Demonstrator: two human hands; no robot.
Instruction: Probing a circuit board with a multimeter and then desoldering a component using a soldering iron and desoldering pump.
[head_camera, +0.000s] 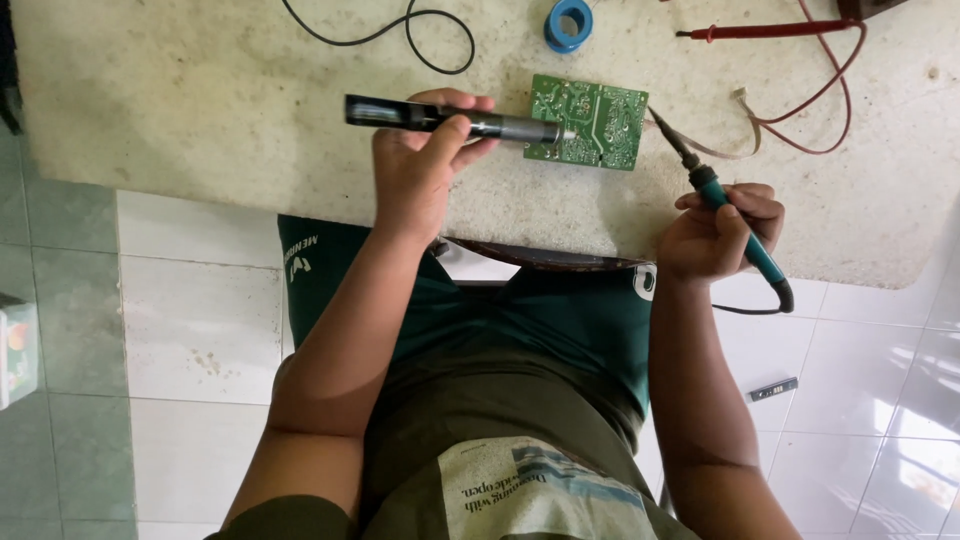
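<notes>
The left hand (420, 165) grips a dark metal desoldering pump (455, 120), its tip on the green circuit board (590, 122) lying on the pale bench (200, 100). The right hand (715, 235) grips a teal-handled soldering iron (715, 195).

Two hands are showing, the left hand (418, 165) and the right hand (715, 232); one desoldering pump (455, 120), one soldering iron (725, 205), one green circuit board (588, 122), one blue solder spool (569, 23), one black cable loop (420, 35) and one red probe (765, 31) are lying about
</notes>
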